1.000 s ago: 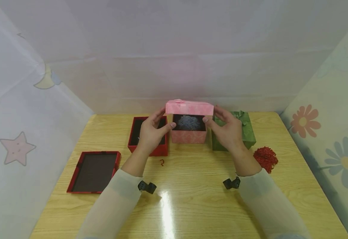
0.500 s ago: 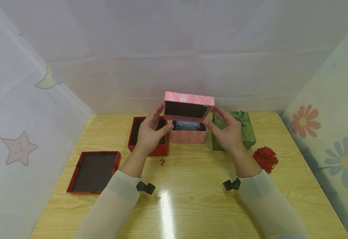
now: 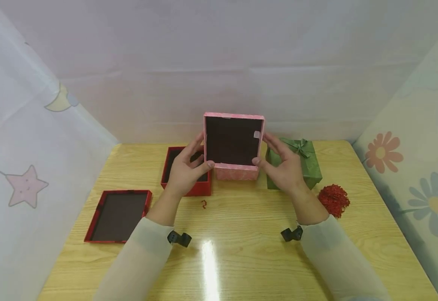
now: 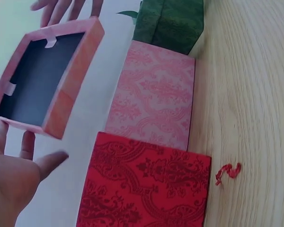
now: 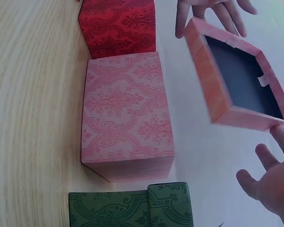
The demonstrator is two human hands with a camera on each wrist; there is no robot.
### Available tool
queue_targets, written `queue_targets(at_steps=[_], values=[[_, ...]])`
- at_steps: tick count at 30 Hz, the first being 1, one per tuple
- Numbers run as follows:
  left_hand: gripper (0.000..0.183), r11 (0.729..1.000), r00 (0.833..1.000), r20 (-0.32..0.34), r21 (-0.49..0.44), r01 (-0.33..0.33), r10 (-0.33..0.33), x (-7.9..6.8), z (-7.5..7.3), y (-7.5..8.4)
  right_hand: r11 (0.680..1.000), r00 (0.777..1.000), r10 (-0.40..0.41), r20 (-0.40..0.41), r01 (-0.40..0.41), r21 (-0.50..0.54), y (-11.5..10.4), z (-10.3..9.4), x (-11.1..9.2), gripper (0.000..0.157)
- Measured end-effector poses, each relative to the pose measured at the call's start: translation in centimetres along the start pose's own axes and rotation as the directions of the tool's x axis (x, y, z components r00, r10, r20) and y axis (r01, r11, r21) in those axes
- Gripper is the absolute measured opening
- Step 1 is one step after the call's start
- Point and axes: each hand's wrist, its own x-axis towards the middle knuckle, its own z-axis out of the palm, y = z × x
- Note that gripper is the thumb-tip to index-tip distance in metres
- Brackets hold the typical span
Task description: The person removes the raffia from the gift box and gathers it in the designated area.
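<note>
My left hand [image 3: 183, 173] and right hand [image 3: 286, 171] hold a pink box lid [image 3: 234, 140] between them. The lid is tipped up, with its dark inside facing me and a pale tab near its right side. My fingers lie along its sides and both thumbs are by its lower corners. Just below and behind it stands the pink patterned box [image 3: 238, 173], its opening hidden by the lid in the head view. In both wrist views the lid hangs apart from the pink box [image 4: 154, 92].
Left of the pink box is an uncovered red box [image 3: 190, 191], with its upturned red lid [image 3: 121, 215] nearer me. A green box [image 3: 313, 169] with a bow stands right, beside a red paper-shred pile [image 3: 333, 200]. One red shred [image 3: 204, 204] lies on the table.
The pink lid has tilted back from roughly level, its front edge rising until the dark inside faces me. It now hides the blue shredded paper in the pink box.
</note>
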Motion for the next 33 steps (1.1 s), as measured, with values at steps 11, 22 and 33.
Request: queue_targets(at_steps=[11,22,33], values=[[0.082,0.994,0.996,0.054,-0.079,0.075,-0.071,-0.7,-2.1,-1.8,0.999,0.986,0.030,0.166,-0.027,-0.022,4.3,0.1,-0.4,0.095],[0.084,0.983,0.981,0.149,-0.117,0.142,-0.123,-2.1,-4.3,-1.6,1.000,0.948,-0.002,0.317,0.009,-0.021,4.6,1.1,-1.2,0.126],[0.095,0.978,0.973,0.173,-0.120,0.172,-0.150,-3.7,-5.5,-1.6,0.997,0.935,0.017,0.353,0.009,-0.071,4.2,2.2,-2.0,0.115]])
